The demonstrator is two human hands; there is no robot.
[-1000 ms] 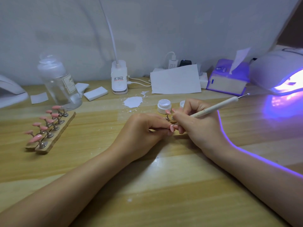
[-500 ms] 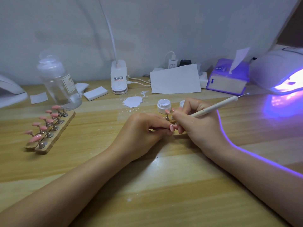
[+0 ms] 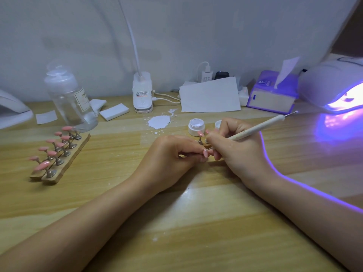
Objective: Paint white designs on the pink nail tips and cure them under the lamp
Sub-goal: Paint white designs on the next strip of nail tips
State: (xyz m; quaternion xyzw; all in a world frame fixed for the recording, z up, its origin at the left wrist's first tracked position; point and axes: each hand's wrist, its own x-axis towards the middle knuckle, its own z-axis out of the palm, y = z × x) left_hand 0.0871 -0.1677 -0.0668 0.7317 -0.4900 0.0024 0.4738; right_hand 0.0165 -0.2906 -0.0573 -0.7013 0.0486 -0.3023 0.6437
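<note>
My left hand [image 3: 169, 156] rests on the table and pinches a pink nail tip [image 3: 205, 153] at its fingertips. My right hand [image 3: 233, 148] grips a cream dotting pen [image 3: 259, 127], its fine point touching that nail tip. A wooden stand [image 3: 64, 160] at the left carries several pink nail tips [image 3: 42, 165] on metal pegs. Two more pink tips on pegs [image 3: 200, 137] stand just behind my fingers. An open white jar of gel [image 3: 196, 126] sits behind them. The curing lamp [image 3: 334, 85] glows violet at the far right.
A clear bottle [image 3: 68, 97] stands at the back left, with white pads [image 3: 114, 111] beside it. A smear of white paint [image 3: 158, 121] lies on the wooden table [image 3: 196, 222]. A clip lamp base [image 3: 142, 93], a paper sheet [image 3: 210, 95] and a tissue box [image 3: 273, 93] line the back.
Hardly anything differs: both hands stay at the nail tip, the pen shifts only slightly.
</note>
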